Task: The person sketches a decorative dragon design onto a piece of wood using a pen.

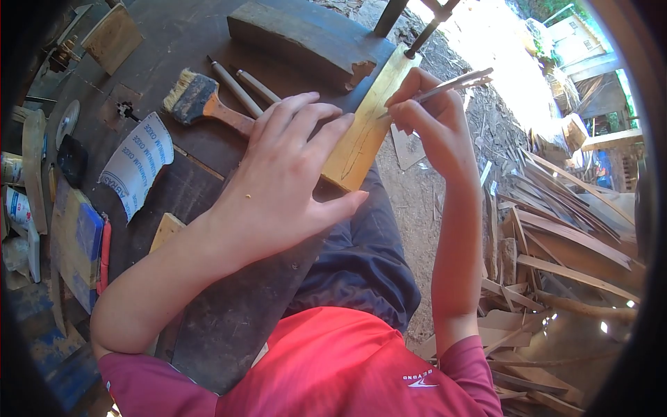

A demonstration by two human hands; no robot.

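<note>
Right hand (434, 115) has thumb and fingers pinched on a thin tool (455, 82), tip down at the board (372, 139), roughly mid-length. Can't tell if it's a pen or a blade. Left hand (288, 163) is open and spread, palm down, fingers apart, holding no tool. Its fingertips are at the board's left edge, thumb out by the near end. Can't tell how much of it presses on wood; the palm hides what's below. Hands are apart from each other, board between them.

Board: pale yellow strip, slanted from near the lap up to the right. Far end sits under a dark metal clamp (412, 51). Thin dark wavy lines run along the near half of its face, between the left fingers and the near end. Right hand is over its right side, left hand at its left.

Dark block (299, 42) lies left of the board's far half, chipped at the near corner. Brush (196, 99) lies beyond the left hand, orange handle running in behind the fingers. Two slim sticks (236, 87) (257, 85) lie beside it, lower ends near the left hand. Sandpaper (139, 165), curled, printed backing up, is further left on the dark table (236, 320). Small wood piece (167, 231) is just beside the left forearm. Scrap pile (556, 243) is on the ground, right of the right arm.
</note>
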